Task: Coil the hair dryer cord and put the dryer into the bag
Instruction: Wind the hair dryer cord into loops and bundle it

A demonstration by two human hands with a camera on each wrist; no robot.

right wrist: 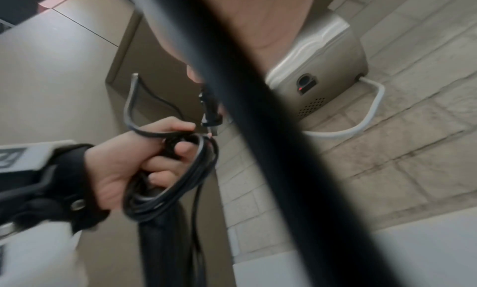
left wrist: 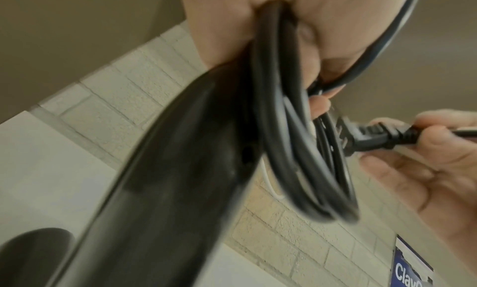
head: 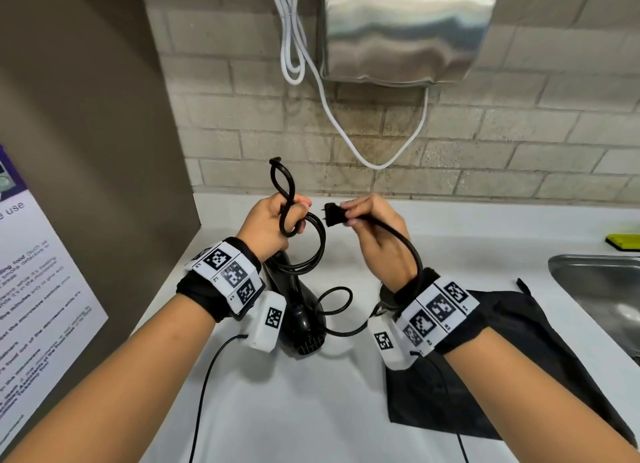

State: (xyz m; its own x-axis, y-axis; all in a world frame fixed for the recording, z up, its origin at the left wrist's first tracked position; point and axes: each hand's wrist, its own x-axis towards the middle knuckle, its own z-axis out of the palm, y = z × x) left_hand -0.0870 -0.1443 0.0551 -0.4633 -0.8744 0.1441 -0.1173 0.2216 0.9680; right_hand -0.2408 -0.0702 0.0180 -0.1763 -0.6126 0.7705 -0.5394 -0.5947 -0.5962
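My left hand (head: 273, 225) grips the handle of the black hair dryer (head: 303, 318) together with several loops of its black cord (head: 313, 240); the dryer's body hangs down over the white counter. One loop sticks up above the fist. My right hand (head: 363, 220) pinches the plug (head: 334, 214), prongs pointing left at the left hand, a few centimetres from it. The left wrist view shows the handle (left wrist: 167, 179), the loops (left wrist: 296, 148) and the plug (left wrist: 371, 138). The black bag (head: 491, 351) lies flat on the counter under my right forearm.
A steel hand dryer (head: 408, 29) with a white cable (head: 346, 140) hangs on the brick wall ahead. A steel sink (head: 602, 289) lies at the right, with a yellow-green item (head: 623, 242) behind it. A brown panel with a poster (head: 38, 282) stands at the left.
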